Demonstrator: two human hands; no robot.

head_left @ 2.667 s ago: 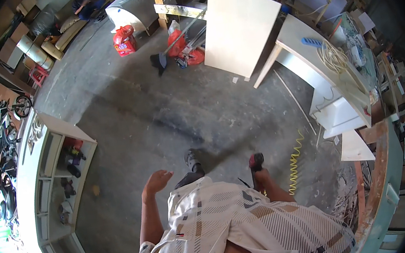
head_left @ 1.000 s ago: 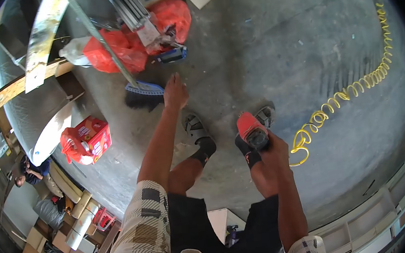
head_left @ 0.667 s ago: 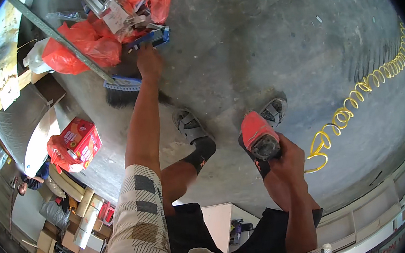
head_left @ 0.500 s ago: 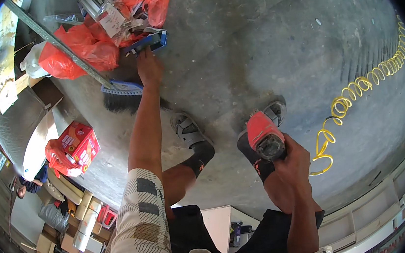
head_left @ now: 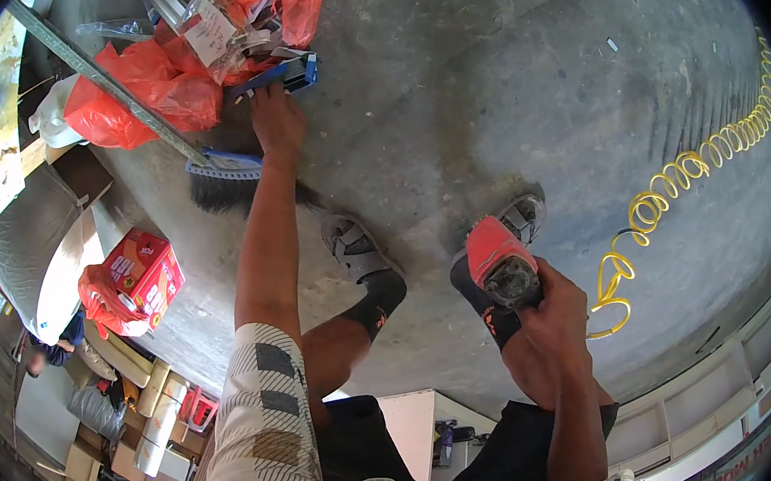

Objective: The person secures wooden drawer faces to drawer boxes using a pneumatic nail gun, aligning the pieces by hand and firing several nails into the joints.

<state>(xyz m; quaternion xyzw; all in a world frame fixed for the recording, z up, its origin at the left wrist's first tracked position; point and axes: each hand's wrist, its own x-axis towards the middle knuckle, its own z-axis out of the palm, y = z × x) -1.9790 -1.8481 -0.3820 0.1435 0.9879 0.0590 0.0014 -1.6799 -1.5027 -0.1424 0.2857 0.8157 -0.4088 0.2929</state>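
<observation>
Now the small blue box [head_left: 298,74] has the left hand [head_left: 278,125] at its near side; a second ago that hand was short of it, beside the broom [head_left: 226,168], so the gap has closed and the box is within its fingers' reach. Those fingertips are partly lost against the box, and I cannot tell whether they grip it or only touch it. Well to the right of the box and nearer the body, the right hand [head_left: 554,305] is wrapped around a red and black tool [head_left: 499,249], leaving only the left unoccupied by it. Just left of the box lie red plastic bags [head_left: 163,74], with silver metal bars [head_left: 175,1] beyond; they crowd that side. Nearer the body than the box, the broom's bristles reach under the left forearm, perhaps an obstacle. Far to the box's right runs a yellow coiled hose [head_left: 650,205], its near end hidden by the right wrist
</observation>
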